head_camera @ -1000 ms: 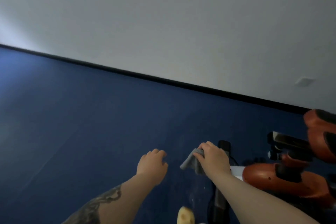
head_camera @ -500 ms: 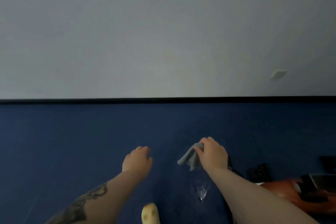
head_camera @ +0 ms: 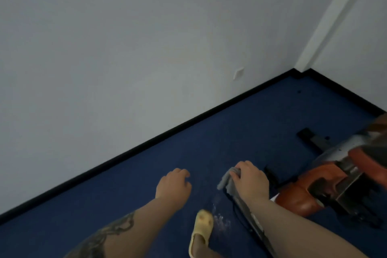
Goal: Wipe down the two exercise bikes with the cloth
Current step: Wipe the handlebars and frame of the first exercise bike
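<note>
Count: two hands, one cloth (head_camera: 227,180), one bike (head_camera: 326,182) in view, one slipper (head_camera: 202,231).
Right hand (head_camera: 250,181): fingers curled round the grey cloth, grasping it; the cloth bunches out at the hand's left side, over the near end of a dark bar (head_camera: 254,223) of the bike.
Left hand (head_camera: 173,185): held over the floor, fingers loosely bent, holding nothing; a tattoo marks the forearm.
Bike: orange and black body at the right edge, blurred; black base pieces lie on the floor behind it.
Slipper: yellow, worn on a foot, between the two forearms.
Surface: dark blue floor (head_camera: 240,128), with a pale scuffed patch just right of the slipper.
Room: pale wall (head_camera: 125,48) with a black skirting strip (head_camera: 167,130); the walls meet at a corner upper right.
Open room: bare floor lies left of the hands up to the skirting.
</note>
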{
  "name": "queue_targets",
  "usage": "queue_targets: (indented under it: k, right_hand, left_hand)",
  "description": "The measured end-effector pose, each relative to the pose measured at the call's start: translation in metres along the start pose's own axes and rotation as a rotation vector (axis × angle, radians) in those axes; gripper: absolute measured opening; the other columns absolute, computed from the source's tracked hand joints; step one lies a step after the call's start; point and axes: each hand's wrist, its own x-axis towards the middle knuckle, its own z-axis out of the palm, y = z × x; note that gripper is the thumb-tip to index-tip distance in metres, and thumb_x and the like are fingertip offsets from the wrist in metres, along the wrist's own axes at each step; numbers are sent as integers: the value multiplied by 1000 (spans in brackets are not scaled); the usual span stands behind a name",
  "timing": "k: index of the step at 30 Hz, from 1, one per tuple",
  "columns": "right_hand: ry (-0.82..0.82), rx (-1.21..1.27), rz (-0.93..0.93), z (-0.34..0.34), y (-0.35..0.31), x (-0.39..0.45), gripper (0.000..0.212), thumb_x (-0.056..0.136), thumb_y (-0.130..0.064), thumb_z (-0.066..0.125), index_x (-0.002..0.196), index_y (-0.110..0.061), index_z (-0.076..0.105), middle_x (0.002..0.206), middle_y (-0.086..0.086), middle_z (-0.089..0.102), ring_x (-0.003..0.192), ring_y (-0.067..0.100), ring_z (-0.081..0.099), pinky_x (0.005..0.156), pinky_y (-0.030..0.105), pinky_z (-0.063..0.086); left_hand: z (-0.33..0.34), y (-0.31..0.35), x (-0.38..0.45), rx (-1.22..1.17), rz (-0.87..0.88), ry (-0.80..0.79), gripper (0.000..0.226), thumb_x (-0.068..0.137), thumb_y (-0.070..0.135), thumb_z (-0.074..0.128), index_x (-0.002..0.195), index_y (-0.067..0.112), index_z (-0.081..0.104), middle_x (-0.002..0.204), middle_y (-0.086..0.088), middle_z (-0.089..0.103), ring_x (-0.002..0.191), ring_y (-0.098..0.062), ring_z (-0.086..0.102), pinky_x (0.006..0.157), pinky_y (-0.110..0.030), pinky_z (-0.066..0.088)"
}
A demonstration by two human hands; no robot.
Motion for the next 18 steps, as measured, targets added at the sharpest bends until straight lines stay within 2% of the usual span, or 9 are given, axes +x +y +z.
queue_targets:
  k: [2,6,10,14,18]
  right_hand:
    - [2,3,69,-4,2,30,17,94,-32,49,84,-21,54,87,-6,52,79,16,57,70,29,41]
    - [32,80,167,-16,-4,93,17,95,-32,48,84,-21,54,86,-7,50,76,14,55,65,26,36]
    - [90,152,207,-40,-8,155,19,97,-35,48,88,-22,57,90,-5,53,78,14,55,69,28,41]
    - [150,166,249,-56,-7,202,20,95,-41,50,85,-24,55,88,-8,52,75,12,54,69,29,44]
    - [196,123,314,-68,6,253,19,95,-40,49,86,-24,56,88,-9,53,76,10,54,72,28,45]
  left_hand:
    - [-17,14,37,22,65,4,37,96,27,40,132,27,50,138,8,49,116,-15,53,95,-29,45]
    - [-67,28,117,115,154,22,37,96,27,40,132,26,51,137,6,50,114,-17,54,96,-32,44]
    - [-93,49,187,49,122,44,36,96,26,41,130,23,53,132,2,54,109,-20,58,92,-34,46]
    - [-88,69,243,31,201,-77,37,96,30,44,131,24,51,135,3,52,115,-18,55,96,-32,45]
    - [-95,100,320,79,322,-132,37,96,29,43,132,23,51,134,3,52,115,-17,55,95,-29,44]
